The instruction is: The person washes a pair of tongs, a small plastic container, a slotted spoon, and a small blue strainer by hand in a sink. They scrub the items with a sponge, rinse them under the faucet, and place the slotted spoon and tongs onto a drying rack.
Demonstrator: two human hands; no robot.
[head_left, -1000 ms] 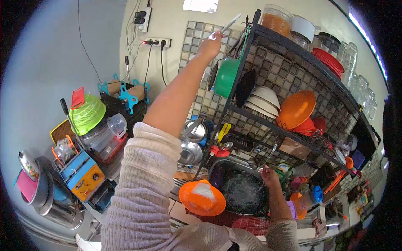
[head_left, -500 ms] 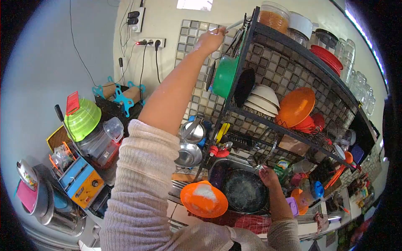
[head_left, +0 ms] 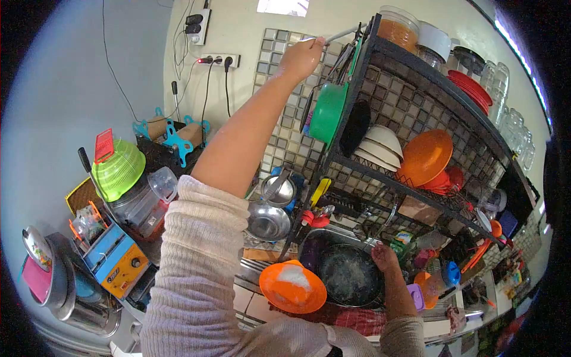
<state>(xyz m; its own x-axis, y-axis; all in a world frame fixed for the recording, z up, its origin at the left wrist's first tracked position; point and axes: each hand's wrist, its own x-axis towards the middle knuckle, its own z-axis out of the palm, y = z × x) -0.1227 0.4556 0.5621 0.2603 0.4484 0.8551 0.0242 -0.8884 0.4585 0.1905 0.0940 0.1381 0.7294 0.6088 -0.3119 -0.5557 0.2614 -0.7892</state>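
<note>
My left hand (head_left: 299, 59) is raised high beside the dish rack (head_left: 347, 110), its fingers closed around the end of a thin grey rod (head_left: 344, 33) that reaches to the rack's top corner. Below that rod, a green plastic basin (head_left: 328, 112) hangs on the rack's side. Down at the sink (head_left: 310, 235), my right hand (head_left: 385, 257) is curled at the right rim of a dark, wet pan (head_left: 349, 273), close under the faucet (head_left: 389, 221). Whatever its fingers hold is too small to make out. An orange plate (head_left: 306, 301) with white foam or grains on it stands left of the pan.
White bowls (head_left: 380, 143) and an orange plate (head_left: 426, 157) sit on the rack shelf, with glass jars (head_left: 398, 31) on top. Metal bowls (head_left: 269, 221) stand left of the sink. A lime-green colander (head_left: 121, 169) and a blue-orange appliance (head_left: 118, 262) crowd the left counter.
The view has shifted slightly, so the rack appears a little farther right. My left hand keeps its grip on the rod. My right hand sits slightly lower, by the pan's rim.
</note>
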